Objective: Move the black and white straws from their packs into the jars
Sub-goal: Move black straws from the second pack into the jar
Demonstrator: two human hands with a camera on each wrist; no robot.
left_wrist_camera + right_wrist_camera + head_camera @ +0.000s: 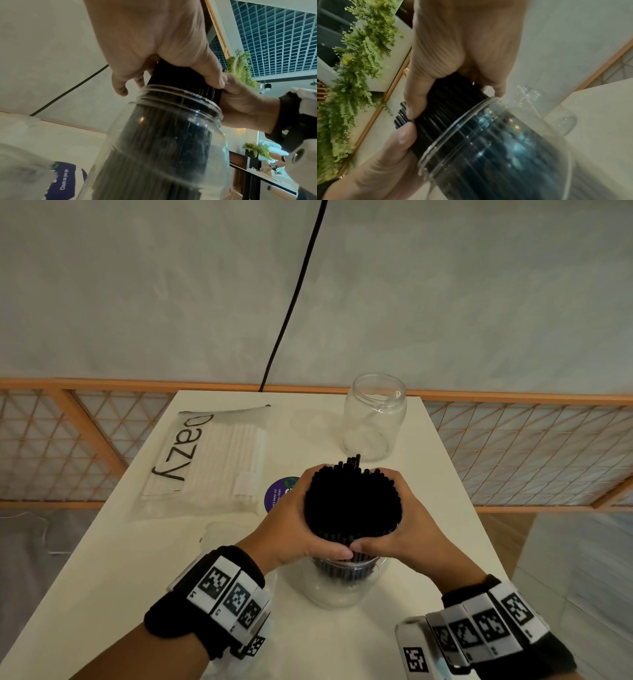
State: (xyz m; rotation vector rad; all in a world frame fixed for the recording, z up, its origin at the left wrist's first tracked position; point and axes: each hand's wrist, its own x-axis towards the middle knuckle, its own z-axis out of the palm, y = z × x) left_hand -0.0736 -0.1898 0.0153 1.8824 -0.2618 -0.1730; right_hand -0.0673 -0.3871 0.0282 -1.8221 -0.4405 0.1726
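1. Over the near jar (346, 583), at the front of the white table (102, 594), both hands are wrapped around one thick bundle of black straws (352, 501). The left hand (294, 529) takes the left side and the right hand (411, 529) takes the right side, and the two thumbs meet at the front, just above the rim of the jar.
2. I think the hands hold it this way to keep the many straws together as one round pack, so that they enter the narrow mouth without spreading. The fingers of each hand are curled and pressed against the bundle, not spread.
3. The lower ends of the straws are already inside the jar; in the left wrist view the dark bundle fills the neck of the glass. The upper part stands upright above the rim, with a few straws higher than the others at the back.
4. Behind, near the far edge, a second jar (375, 419) stands open with no straws in it, probably for the white ones.
5. The white straws (236, 457) lie in their clear pack (178, 453) at the far left, not touched.
6. A round purple sticker (275, 496) lies on the table just beside the left hand.
7. A black cable (294, 296) hangs on the wall behind; nothing blocks the way to the pack.
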